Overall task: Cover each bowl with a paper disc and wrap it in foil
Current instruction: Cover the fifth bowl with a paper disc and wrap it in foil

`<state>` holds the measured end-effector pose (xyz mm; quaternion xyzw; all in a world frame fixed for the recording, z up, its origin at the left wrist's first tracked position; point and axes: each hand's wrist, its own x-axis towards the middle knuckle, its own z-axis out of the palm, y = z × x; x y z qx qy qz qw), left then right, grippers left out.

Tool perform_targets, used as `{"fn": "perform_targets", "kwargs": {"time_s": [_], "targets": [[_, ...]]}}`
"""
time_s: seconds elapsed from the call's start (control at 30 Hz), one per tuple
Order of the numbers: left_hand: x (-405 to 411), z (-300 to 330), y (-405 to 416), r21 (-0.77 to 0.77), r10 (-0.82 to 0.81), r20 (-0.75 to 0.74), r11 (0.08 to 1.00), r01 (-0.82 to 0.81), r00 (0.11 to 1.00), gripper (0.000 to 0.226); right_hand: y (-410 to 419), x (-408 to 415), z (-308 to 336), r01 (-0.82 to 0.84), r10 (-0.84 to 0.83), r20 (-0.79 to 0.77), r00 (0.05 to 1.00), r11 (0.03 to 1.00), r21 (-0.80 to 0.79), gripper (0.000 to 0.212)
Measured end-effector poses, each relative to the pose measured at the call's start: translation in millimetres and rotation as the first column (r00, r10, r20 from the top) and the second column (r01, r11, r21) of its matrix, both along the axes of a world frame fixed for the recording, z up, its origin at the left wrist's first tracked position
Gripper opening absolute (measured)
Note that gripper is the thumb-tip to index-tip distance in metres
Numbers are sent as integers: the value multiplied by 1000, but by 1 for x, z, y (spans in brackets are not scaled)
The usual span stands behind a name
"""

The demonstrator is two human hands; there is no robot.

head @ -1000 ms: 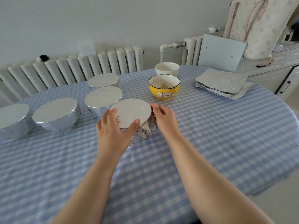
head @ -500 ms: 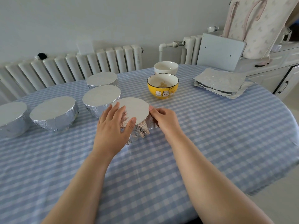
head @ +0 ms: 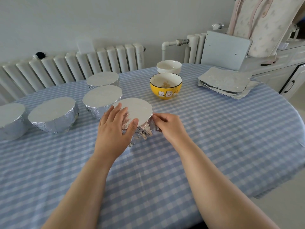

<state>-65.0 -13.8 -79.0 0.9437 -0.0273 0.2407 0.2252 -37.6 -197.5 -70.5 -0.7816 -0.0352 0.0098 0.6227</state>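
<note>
Left hand [head: 113,129] spread flat, fingers [head: 115,111] straight and pressing crinkled silver foil against the near-left wall of the foil-wrapped bowl capped with a round white paper disc [head: 137,111]. Right hand [head: 168,124] on the opposite flank, fingertips curled in and pinching a loose fold of that foil at the bowl's right edge. So the bowl sits squarely between both hands, foil rumpled along its lower sides, disc flat on top. It stands mid-table on the blue-and-white checked table [head: 214,138]. Just behind and left, four finished foil-covered bowls [head: 52,113]. Beyond it, a yellow cartoon-cat bowl [head: 165,86], uncovered, then a white bowl [head: 169,66]. Far right, a stack of square foil sheets [head: 226,81].
</note>
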Motion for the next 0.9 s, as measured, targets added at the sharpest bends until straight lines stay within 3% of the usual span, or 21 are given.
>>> {"fn": "perform_targets", "kwargs": {"time_s": [0.13,0.43,0.7,0.9], "targets": [[0,-1,0,-8,-1,2,1000,1,1000,81,6,-5,1,62,-36,132,991,979,-193,26],[1,-1,-2,-26,1,-2,1000,-1,1000,83,21,-12,0,184,-134,187,973,941,-284,26],[-2,-1,-3,-47,12,-1,999,-12,1000,84,32,-19,4,215,-57,258,964,738,-640,22],[-4,4,-6,-27,7,-27,1000,-8,1000,88,33,-27,2,116,-9,174,985,778,-617,37]]}}
